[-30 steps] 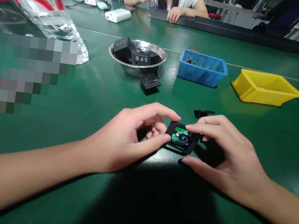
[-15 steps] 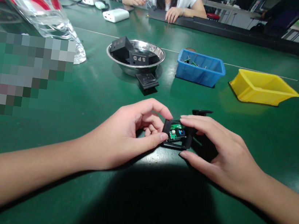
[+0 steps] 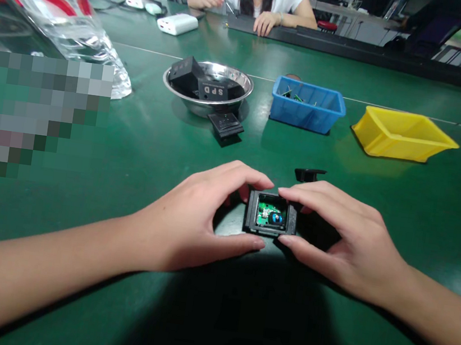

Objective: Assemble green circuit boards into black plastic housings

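We are pinching the right end of a black housing (image 3: 251, 212) with the right hand (image 3: 344, 241) and curving the left hand (image 3: 194, 218) open around its left end. It is lying nearer us than the steel bowl (image 3: 189, 102) and rightward of it. We are expecting a light, stiff frame with a fragile green circuit board (image 3: 265, 212), so we are favouring its outer edges. The bowl is holding black boxes (image 3: 213, 90); to its right, a blue bin (image 3: 299, 115) is holding green pieces (image 3: 297, 98).
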Demonstrator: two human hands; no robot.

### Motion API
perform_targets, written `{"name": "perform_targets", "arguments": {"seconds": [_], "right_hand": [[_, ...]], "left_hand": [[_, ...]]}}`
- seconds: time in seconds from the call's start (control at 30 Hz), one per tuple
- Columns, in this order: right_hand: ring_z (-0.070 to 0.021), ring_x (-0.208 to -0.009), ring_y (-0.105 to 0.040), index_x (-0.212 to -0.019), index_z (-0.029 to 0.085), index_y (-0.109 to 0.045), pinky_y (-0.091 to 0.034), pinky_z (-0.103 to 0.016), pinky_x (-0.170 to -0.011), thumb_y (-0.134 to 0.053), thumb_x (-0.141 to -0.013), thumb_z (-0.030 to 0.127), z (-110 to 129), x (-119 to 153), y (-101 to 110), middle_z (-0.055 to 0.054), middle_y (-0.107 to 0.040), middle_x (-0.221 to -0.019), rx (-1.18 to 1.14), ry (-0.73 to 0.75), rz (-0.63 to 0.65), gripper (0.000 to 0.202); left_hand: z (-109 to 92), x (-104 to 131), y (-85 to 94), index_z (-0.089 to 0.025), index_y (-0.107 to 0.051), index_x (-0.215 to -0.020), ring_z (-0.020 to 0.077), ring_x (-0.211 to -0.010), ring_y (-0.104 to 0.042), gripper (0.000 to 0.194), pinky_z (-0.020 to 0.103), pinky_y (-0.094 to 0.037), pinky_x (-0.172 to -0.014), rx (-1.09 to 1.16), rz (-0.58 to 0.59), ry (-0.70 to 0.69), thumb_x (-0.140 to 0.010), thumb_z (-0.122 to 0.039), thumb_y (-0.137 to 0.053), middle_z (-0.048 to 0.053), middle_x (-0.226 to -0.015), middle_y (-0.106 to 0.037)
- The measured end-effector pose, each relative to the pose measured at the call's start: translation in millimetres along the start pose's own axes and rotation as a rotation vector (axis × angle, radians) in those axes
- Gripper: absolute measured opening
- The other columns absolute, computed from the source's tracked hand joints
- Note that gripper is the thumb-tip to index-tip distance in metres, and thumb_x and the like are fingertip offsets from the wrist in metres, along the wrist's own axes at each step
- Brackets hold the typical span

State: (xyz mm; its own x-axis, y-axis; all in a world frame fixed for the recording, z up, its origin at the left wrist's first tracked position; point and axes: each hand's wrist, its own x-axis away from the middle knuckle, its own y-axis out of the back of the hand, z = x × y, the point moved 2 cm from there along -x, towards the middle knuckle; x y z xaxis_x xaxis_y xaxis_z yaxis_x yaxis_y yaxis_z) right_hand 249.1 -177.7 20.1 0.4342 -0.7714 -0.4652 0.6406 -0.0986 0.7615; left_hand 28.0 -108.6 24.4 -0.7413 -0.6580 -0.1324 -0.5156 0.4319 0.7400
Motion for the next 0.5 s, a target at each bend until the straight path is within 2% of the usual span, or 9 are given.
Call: {"name": "perform_targets", "arguments": {"seconds": [0.13, 0.5], "right_hand": [[-0.0206, -0.109, -0.073, -0.132, 0.017, -0.065, -0.060, -0.030, -0.096, -0.076, -0.092, 0.028, 0.4, 0.0, -0.1, -0.012, -0.075, -0.122, -0.028, -0.001, 0.006, 0.042], [-0.0195, -0.111, -0.075, -0.130, 0.017, -0.068, -0.058, -0.026, -0.101, -0.078, -0.091, 0.027, -0.4, 0.7, 2.1, -0.010, -0.077, -0.125, -0.086, -0.017, 0.044, 0.042]], "left_hand": [[0.8, 0.4, -1.0, -0.026, -0.065, -0.127, 0.0198, -0.094, -0.068, 0.046, 0.031, -0.054, -0.091, -0.034, 0.030, -0.038, -0.085, -0.040, -0.076, 0.002, -0.113, -0.073], [-1.1, 5.9, -1.3, -0.025, -0.066, -0.126, 0.0208, -0.102, -0.069, 0.042, 0.029, -0.053, -0.089, -0.075, -0.008, -0.081, -0.087, -0.038, -0.075, 0.004, -0.118, -0.072]]}}
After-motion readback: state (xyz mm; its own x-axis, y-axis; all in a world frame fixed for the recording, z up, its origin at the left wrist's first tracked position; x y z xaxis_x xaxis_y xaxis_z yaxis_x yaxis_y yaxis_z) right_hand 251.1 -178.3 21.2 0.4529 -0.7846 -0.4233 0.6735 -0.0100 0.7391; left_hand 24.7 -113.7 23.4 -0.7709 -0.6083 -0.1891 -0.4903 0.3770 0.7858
